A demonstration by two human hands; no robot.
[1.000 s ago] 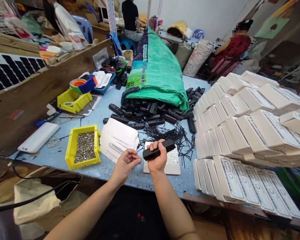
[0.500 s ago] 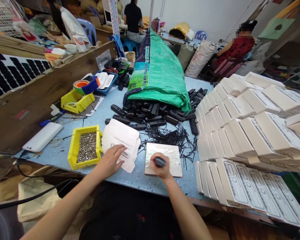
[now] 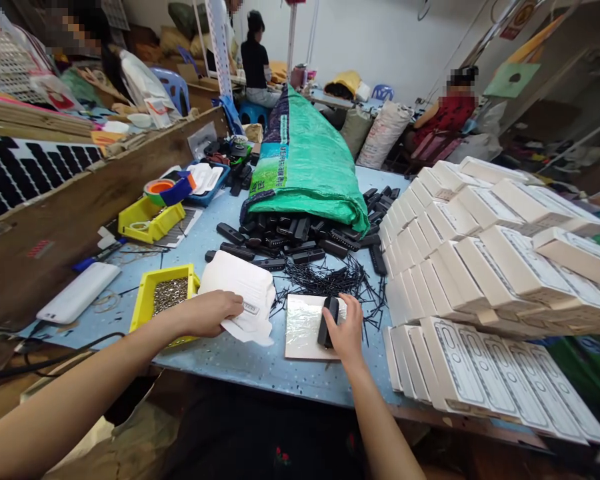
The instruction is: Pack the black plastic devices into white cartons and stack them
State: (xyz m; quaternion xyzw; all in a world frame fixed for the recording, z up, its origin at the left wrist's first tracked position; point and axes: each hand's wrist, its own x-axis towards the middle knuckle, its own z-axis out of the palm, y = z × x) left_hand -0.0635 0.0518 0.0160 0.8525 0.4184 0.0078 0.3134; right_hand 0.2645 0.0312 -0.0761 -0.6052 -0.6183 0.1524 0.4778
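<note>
My right hand (image 3: 347, 330) grips a black remote control (image 3: 329, 321) and holds it down on a pale square tile (image 3: 305, 327) near the table's front edge. My left hand (image 3: 207, 312) rests on the near edge of a stack of white flat cartons (image 3: 240, 290), fingers curled over the top sheet. A yellow bin of small metal screws (image 3: 164, 300) sits just left of that hand. Behind the tile lies a heap of thin black cable ties (image 3: 330, 280).
A green woven sack (image 3: 305, 160) spills several black remotes (image 3: 285, 233) at mid table. Stacked white boxes (image 3: 485, 260) fill the right side. A white power bank (image 3: 77, 301), a second yellow bin (image 3: 147, 219) and tape rolls lie left. Other people sit at the back.
My right hand brought the remote down from the air and laid it on the tile. My left hand reached left onto the carton stack. The camera shifted slightly.
</note>
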